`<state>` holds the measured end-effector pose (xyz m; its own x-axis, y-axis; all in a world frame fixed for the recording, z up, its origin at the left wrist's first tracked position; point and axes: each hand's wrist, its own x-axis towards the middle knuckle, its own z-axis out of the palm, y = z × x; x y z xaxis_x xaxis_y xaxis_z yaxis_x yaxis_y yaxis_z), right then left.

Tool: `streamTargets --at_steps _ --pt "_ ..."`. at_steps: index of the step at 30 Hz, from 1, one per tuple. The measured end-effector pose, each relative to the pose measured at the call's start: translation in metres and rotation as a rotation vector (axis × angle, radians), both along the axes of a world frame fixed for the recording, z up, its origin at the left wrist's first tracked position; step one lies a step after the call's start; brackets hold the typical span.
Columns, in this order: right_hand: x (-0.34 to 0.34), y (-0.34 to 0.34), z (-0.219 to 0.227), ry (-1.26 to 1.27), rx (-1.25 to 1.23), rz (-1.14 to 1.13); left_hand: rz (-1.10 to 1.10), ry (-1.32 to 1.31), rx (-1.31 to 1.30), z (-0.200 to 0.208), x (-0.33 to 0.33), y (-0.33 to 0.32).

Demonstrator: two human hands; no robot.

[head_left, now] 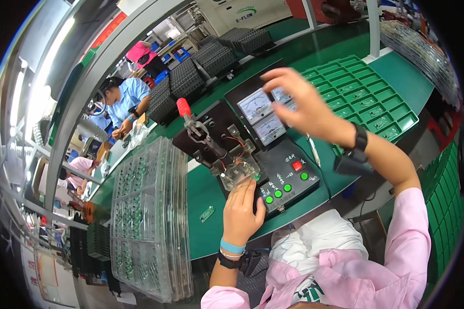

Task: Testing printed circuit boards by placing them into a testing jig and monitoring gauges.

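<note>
My left hand (241,213) rests at the front of a black test fixture, fingers stretched forward with the thumb apart. Its fingertips touch the edge of the fixture's clear plate (236,176), and a bit of green circuit board (257,176) shows beside them. Above the plate stands a toggle clamp (207,136) with a red handle (183,107). Raised over the panel meters (269,129), my right hand (301,105) is empty, fingers apart and slightly blurred. A small green circuit board (207,213) lies on the green bench left of my left hand.
Stacked clear trays (152,221) holding green boards stand at the left. A green compartment tray (366,98) lies at the right. The control box (288,180) carries green buttons and a red switch. Black racks (185,82) line the back; a co-worker (126,100) sits beyond.
</note>
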<state>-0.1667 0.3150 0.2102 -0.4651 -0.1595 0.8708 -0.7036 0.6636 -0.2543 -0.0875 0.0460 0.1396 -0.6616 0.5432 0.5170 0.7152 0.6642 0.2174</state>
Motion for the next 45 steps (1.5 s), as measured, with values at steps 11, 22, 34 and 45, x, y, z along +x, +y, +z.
streamTargets --at_steps 11,22,34,45 --pt "0.023 -0.118 0.044 -0.090 -0.163 0.635 -0.109 0.186 0.221 -0.032 0.033 -0.012" --pt "0.122 -0.053 -0.071 -0.436 0.361 0.199 0.209 0.000 0.375 -0.027 0.029 -0.043" --pt "0.139 -0.059 -0.107 -0.212 0.442 0.051 0.159 -0.107 0.350 -0.010 0.017 -0.050" --pt "0.128 -0.062 -0.106 -0.270 0.341 0.131 0.124 -0.060 -0.151 0.020 -0.011 -0.063"
